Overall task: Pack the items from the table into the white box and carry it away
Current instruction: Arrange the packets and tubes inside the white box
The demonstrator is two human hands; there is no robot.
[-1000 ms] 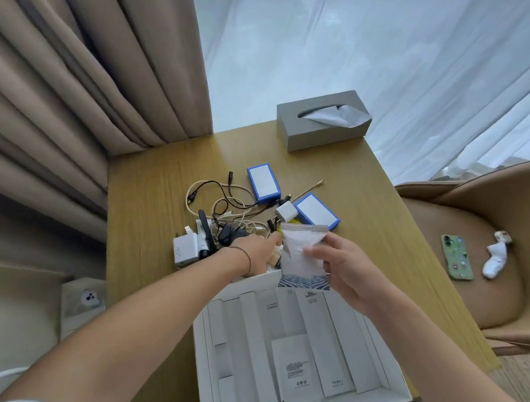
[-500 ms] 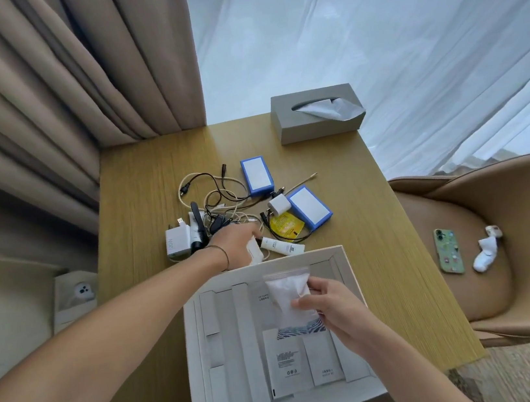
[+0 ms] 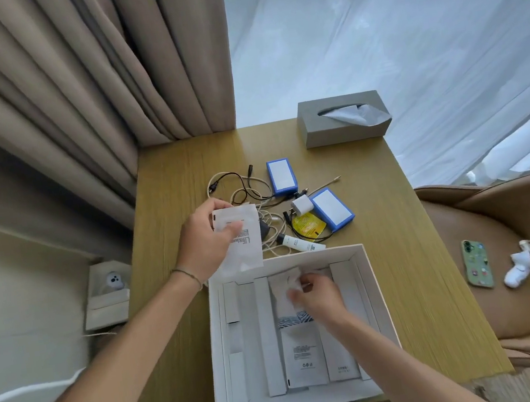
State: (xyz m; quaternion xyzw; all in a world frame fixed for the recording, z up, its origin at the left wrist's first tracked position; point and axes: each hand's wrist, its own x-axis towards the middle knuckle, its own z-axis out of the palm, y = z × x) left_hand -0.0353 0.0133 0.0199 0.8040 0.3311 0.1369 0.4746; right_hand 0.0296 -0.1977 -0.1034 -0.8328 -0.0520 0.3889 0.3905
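The white box (image 3: 381,300) lies open on the near part of the wooden table (image 3: 397,233). Inside it my right hand (image 3: 316,296) presses a clear zip bag (image 3: 288,303) down onto flat white packets (image 3: 304,355). My left hand (image 3: 203,242) holds a white paper pouch (image 3: 245,241) upright just beyond the box's far left corner. Behind the box lie tangled cables (image 3: 249,196), two blue-edged white boxes (image 3: 281,176) (image 3: 332,212), a small white charger cube (image 3: 302,206), a yellow sachet (image 3: 308,225) and a white tube (image 3: 300,243).
A grey tissue box (image 3: 342,120) stands at the table's far right. To the right, a tan chair (image 3: 504,269) holds a green phone (image 3: 477,263) and a white earbud case (image 3: 521,263). Beige curtains (image 3: 88,89) hang at left, sheer ones behind.
My right hand has carried the zip bag from above the table items down into the box. My left hand has lifted a white pouch off the pile.
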